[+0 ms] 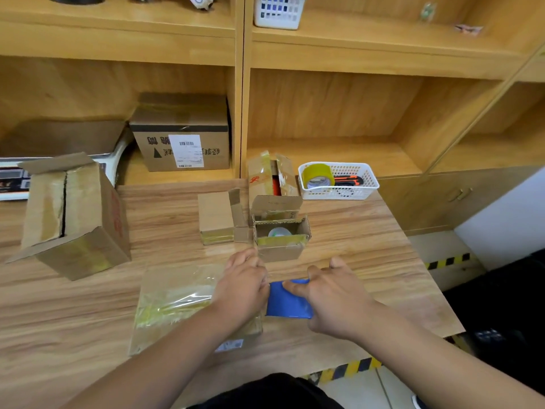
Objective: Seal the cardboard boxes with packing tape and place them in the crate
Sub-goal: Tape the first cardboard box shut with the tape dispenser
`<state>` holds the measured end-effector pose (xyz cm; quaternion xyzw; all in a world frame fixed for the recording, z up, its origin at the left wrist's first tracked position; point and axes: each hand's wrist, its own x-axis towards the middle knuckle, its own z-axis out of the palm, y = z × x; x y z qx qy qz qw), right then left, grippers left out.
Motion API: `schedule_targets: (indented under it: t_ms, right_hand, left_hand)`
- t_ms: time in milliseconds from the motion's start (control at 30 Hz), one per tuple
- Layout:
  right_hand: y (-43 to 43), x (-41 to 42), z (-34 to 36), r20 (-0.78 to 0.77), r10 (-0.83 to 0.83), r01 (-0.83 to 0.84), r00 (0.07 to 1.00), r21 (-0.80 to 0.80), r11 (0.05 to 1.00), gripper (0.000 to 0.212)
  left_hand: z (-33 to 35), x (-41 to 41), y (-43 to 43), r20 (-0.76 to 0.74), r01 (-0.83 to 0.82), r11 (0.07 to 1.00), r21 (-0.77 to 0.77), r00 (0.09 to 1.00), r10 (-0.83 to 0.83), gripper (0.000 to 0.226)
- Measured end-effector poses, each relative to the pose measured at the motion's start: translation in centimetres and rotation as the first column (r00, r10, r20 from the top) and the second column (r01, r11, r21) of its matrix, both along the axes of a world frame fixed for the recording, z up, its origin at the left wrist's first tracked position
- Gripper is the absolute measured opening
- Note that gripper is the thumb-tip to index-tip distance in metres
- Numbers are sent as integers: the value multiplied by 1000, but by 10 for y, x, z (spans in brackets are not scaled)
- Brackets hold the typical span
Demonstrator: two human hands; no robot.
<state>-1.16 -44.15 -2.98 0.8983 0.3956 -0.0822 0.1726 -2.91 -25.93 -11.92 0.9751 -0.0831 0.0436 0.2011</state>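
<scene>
Both forearms are extended forward over the table (368, 231), palms down. The left hand (241, 287) is laid on the right end of a flat cardboard box (177, 302) wrapped in yellowish tape. Its fingers are bent over the box's edge, but the tips are hidden, so whether they grip it cannot be told. The right hand (333, 299) is pressed on a blue object (290, 305) just beside that box, fingers spread and nearly straight, thumb raised. The blue object is partly covered by both hands and cannot be identified. The packing tape roll (318, 175) is seen in a white basket (365, 184) at the table's far edge, well apart from the hands
</scene>
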Motion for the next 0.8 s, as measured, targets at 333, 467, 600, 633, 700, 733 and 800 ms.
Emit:
schedule_targets:
  t_ms: [333,467,600,633,700,733,800]
  right_hand:
    - [8,-6,-2,16,-67,67,998,19,998,55]
    - [-2,3,-12,26,-96,97,995,-53,994,45]
    - [-33,17,-43,-12,-283,281,959,-67,957,68]
    - [-40,19,-52,-16,-334,333,942,-59,941,74]
    - [-52,20,-73,-12,-414,413,910,-40,910,71]
    - [-56,20,-83,-19,-442,441,897,-45,896,69]
    - [-62,21,-97,-53,-482,478,875,-71,875,72]
  left_hand:
    - [3,-2,-5,4,-34,999,-4,999,34,19]
    - [2,-6,-6,20,-48,999,-14,999,48,18]
    - [2,-6,-6,21,-58,996,-68,998,60,19]
    - [1,-6,-6,17,-58,996,-75,998,59,20]
    - [2,-5,-5,9,-53,995,-86,999,54,23]
    - [3,-5,-4,1,-49,994,-101,999,49,25]
    - [6,-5,-3,-22,-38,989,-142,999,36,26]
